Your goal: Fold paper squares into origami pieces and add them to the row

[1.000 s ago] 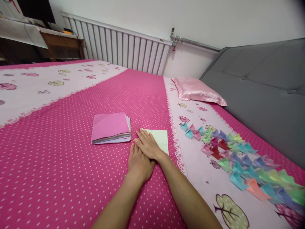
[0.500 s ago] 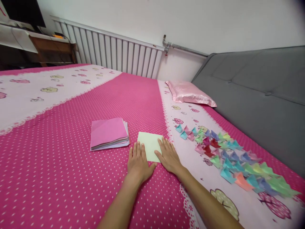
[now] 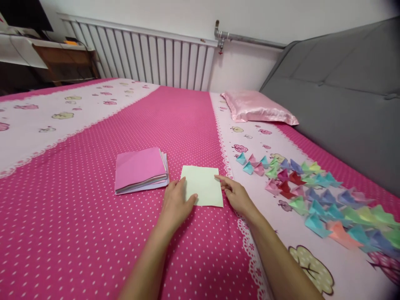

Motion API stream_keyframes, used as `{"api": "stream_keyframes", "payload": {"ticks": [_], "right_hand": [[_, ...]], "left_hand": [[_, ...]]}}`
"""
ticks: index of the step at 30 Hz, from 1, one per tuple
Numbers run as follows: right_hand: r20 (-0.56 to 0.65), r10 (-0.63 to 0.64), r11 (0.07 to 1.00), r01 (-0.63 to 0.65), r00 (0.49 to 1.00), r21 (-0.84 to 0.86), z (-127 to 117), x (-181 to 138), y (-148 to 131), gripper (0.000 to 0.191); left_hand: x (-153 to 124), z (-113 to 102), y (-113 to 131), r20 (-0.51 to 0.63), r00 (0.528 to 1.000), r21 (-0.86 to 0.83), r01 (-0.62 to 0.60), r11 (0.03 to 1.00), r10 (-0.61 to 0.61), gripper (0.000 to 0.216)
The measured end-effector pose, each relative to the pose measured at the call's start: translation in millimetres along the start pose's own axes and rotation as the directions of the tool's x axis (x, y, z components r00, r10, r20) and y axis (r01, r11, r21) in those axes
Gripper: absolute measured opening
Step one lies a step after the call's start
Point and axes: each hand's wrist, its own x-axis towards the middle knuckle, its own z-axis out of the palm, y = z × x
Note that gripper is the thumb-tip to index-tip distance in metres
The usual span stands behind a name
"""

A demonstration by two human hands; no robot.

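A square sheet of pale green origami paper [image 3: 203, 189] lies on the pink dotted bedspread in front of me. My left hand [image 3: 177, 201] is at its left side, with the thumb over the lower left part and the fingers closed round the left edge. At the right edge, my right hand [image 3: 236, 193] has its index fingertip on the paper while the other fingers curl in beside it. What the undersides of the fingers do is hidden. Just left of the sheet sits a stack of coloured paper [image 3: 140, 168] with a pink sheet on top.
Rows of small folded paper pieces [image 3: 326, 198] in many colours stand on the bedspread at the right. Farther back are a pink satin pillow [image 3: 258, 107], a grey padded headboard [image 3: 343, 71] and a white radiator [image 3: 140, 54]. A desk with a dark monitor [image 3: 23, 16] is at far left.
Both hands were lying flat on the sheet with fingers spread. They have drawn apart to its left and right edges, uncovering more of the paper. The view has also shifted slightly.
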Motion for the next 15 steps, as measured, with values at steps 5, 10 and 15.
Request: {"api": "stream_keyframes", "payload": {"ticks": [5,10,15], "right_hand": [[0.132,0.016,0.958,-0.053,0.991,0.282,-6,-1,-5,0.035],[0.135,0.07,0.861,-0.128,0.988,0.492,-10,1,-2,0.033],[0.132,0.053,0.823,-0.118,0.99,0.556,-15,1,-4,0.034]], "left_hand": [[3,-1,0,0.022,0.99,-0.392,0.134,0.91,-0.137,0.052],[3,-9,6,0.189,0.946,-0.802,0.303,0.515,-0.263,0.052],[2,-11,10,0.267,0.94,-0.862,0.332,0.383,-0.212,0.052]]}}
